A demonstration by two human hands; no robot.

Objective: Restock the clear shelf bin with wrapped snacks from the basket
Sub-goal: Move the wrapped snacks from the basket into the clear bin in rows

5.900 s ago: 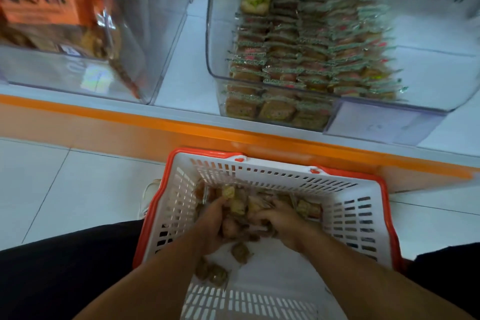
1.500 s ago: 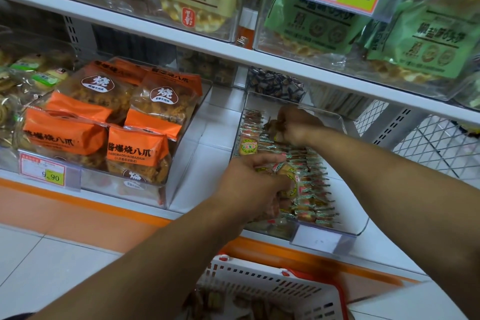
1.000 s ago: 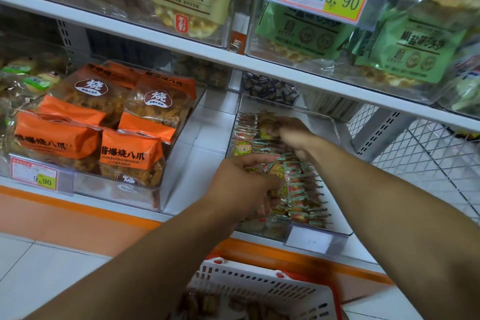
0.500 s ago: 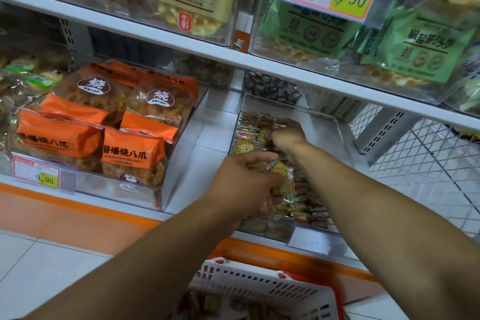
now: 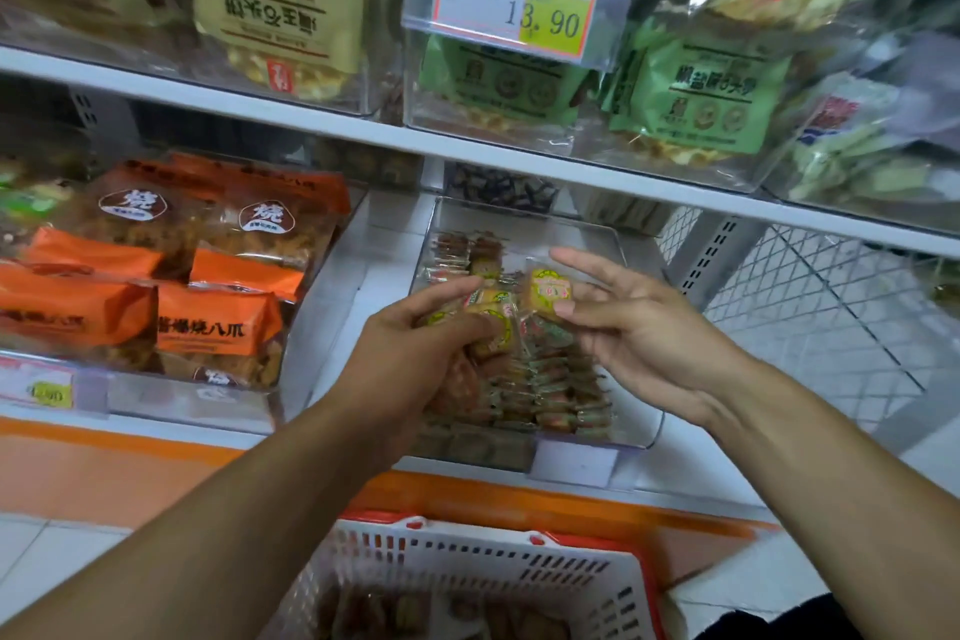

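The clear shelf bin (image 5: pixel 631 437) stands on the lower shelf, with rows of wrapped snacks (image 5: pixel 540 392) filling its left part. Over the bin, my left hand (image 5: pixel 415 353) grips a bunch of wrapped snacks (image 5: pixel 491 320). To its right, my right hand (image 5: pixel 639 327) pinches one yellow-labelled wrapped snack (image 5: pixel 548 291) between thumb and fingers, with its other fingers spread. The white basket with a red rim (image 5: pixel 493 566) sits below the shelf and holds more wrapped snacks (image 5: pixel 415 613).
A clear bin of orange snack bags (image 5: pixel 171 286) stands to the left on the same shelf. The upper shelf edge (image 5: pixel 467 146) overhangs the bin and carries bins of green and beige bags and a price tag (image 5: pixel 519 0). A wire mesh panel (image 5: pixel 831 317) is at the right.
My right hand has pulled back from the rear of the bin toward my left hand and now pinches one snack from the bunch. My left hand has stayed over the bin.
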